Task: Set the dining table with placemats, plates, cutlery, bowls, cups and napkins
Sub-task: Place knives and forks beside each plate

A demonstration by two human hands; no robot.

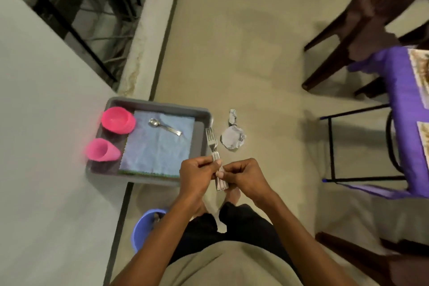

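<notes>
Both hands hold a bunch of metal forks [211, 144] in front of my body, tines pointing away. My left hand [197, 174] grips the handles near the middle; my right hand [243, 177] pinches the handle ends. To the left, a grey tray [204, 132] on a pale counter carries two pink cups [118, 120] lying on their sides, a blue cloth napkin [160, 146] and a spoon [163, 126] on it. At the right edge stands the dining table with a purple cloth [404, 109] and patterned placemats [421, 79].
Dark wooden chairs [362, 18] stand by the table at upper right and lower right. A crumpled scrap of paper [232, 137] lies on the beige floor near the tray. A blue bucket [145, 227] sits on the floor below the counter edge.
</notes>
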